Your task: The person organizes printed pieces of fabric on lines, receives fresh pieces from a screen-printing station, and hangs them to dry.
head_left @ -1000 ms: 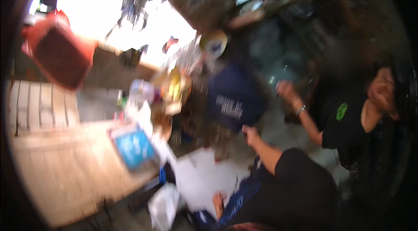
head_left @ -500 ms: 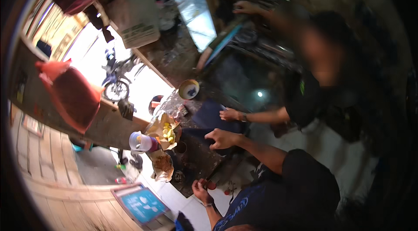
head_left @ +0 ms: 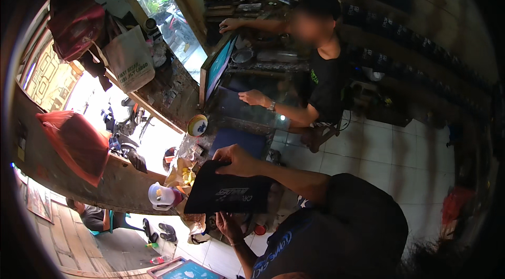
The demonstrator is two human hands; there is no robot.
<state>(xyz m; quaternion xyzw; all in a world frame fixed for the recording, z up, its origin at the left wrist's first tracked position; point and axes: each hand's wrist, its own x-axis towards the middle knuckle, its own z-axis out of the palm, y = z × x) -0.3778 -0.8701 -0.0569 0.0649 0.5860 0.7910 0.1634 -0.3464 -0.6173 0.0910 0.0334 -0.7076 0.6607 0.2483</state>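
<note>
My right hand (head_left: 231,159) grips the upper edge of a dark fabric piece (head_left: 210,192) with white printing, held above a cluttered worktop. My left hand (head_left: 229,229) is at the piece's lower edge, fingertips curled against it and partly hidden. Beside the piece are a lidded plastic pitcher (head_left: 162,195) and paper-wrapped yellow food (head_left: 188,176). A navy piece (head_left: 236,139) lies just beyond. A co-worker's left hand (head_left: 227,25) is at a raised screen frame (head_left: 215,71); their right hand (head_left: 251,97) is on the glass-like work surface.
The co-worker (head_left: 321,82) stands at the back right, near dark printed pieces (head_left: 376,21) along the wall. A red plastic bag (head_left: 76,145) and a bowl (head_left: 197,125) sit to the left. Another seated person (head_left: 94,218) shows at lower left, past the wooden partition.
The view has swung and steadied. The dark printed piece is now raised in my hands. The screen frame stands more upright, and the co-worker's right hand has moved toward it.
</note>
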